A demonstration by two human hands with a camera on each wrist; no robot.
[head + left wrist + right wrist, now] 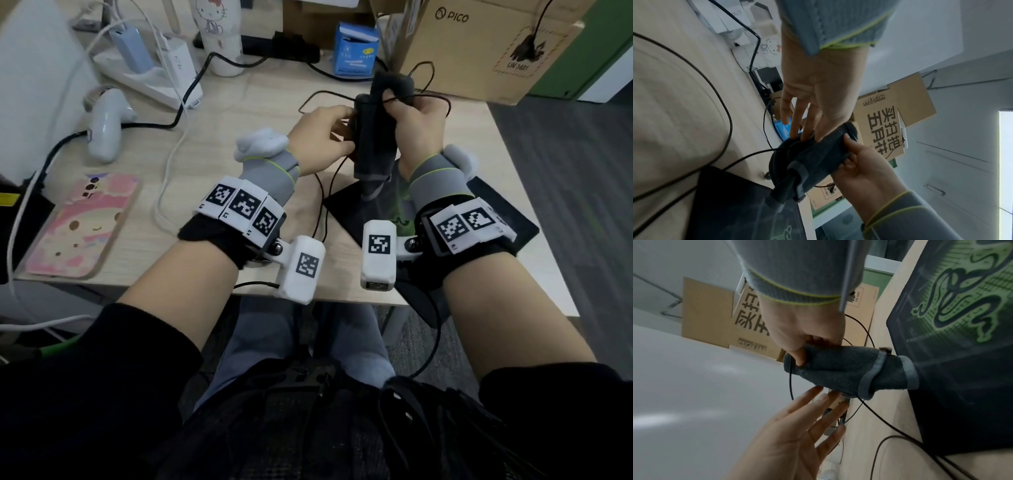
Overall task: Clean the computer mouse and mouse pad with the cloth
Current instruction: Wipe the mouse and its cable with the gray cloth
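Note:
A dark grey cloth (373,144) (818,159) (838,369) is bundled round the computer mouse, which stays almost wholly hidden inside it. The bundle hangs above the black mouse pad (349,205) (731,203) (962,353) with its green snake logo. My right hand (414,126) (859,159) (803,331) grips the cloth, thumb pressed into its upper end. My left hand (325,137) (818,97) (807,418) touches the bundle's other side with straight, spread fingers. The thin black mouse cable (322,202) (879,412) loops out of the cloth onto the desk.
A phone in a pink case (82,226), a white controller (104,126) and a power strip (147,78) with chargers fill the left of the desk. Behind stand a Hello Kitty cup (219,34), a blue box (356,48) and a cardboard box (479,44).

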